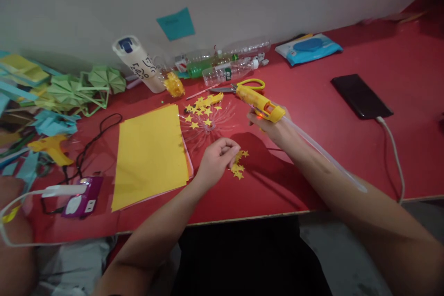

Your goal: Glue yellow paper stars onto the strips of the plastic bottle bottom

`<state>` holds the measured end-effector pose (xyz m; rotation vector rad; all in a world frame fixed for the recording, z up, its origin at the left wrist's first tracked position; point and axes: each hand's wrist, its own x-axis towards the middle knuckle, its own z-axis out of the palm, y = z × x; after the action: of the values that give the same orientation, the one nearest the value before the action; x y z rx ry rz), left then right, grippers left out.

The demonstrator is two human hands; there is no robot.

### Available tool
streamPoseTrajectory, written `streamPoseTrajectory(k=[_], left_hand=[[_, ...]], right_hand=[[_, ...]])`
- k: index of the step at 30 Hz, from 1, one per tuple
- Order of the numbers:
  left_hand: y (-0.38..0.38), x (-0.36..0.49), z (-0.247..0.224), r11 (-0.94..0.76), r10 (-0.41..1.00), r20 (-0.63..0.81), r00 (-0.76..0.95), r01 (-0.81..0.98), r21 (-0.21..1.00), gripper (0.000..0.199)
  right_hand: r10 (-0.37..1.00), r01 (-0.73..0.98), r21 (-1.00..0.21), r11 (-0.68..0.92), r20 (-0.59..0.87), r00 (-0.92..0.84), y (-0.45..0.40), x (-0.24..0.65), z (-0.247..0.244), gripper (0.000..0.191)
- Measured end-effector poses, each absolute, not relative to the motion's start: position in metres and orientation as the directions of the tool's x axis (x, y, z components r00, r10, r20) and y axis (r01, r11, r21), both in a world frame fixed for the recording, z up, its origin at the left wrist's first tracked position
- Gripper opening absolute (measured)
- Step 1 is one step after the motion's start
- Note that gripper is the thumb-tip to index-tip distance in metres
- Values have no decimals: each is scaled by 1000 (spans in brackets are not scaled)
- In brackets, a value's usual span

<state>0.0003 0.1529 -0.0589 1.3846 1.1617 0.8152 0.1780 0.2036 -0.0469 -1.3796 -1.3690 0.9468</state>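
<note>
My right hand is wrapped round a yellow hot glue gun, its nozzle pointing to the far left. A long clear glue stick sticks out of its back over my forearm. With fingers pinched together, my left hand is low over the table. Several small yellow paper stars show right at its fingertips; whether they are held or lie beneath is unclear. Beyond it, more yellow stars lie by a clear plastic piece cut into thin spread strips.
Yellow paper sheets lie left of my left hand. Scissors, plastic bottles, a white tumbler and wipes stand behind. A charging phone is right. Another glue gun, a purple power strip and a person's arm are left.
</note>
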Motion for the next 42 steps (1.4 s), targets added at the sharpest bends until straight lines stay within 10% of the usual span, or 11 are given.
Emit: streamPoseTrajectory(k=[8, 34, 42], left_hand=[[156, -1, -48, 133, 984, -123, 126, -80, 988, 26], [151, -1, -44, 58, 985, -65, 160, 46, 997, 13], [161, -16, -38, -199, 973, 207, -103, 84, 976, 12]], right_hand=[[918, 206, -910, 360, 306, -254, 181, 165, -49, 21], [928, 216, -929, 301, 233, -290, 174, 158, -46, 14], [879, 196, -873, 447, 389, -275, 177, 172, -39, 36]])
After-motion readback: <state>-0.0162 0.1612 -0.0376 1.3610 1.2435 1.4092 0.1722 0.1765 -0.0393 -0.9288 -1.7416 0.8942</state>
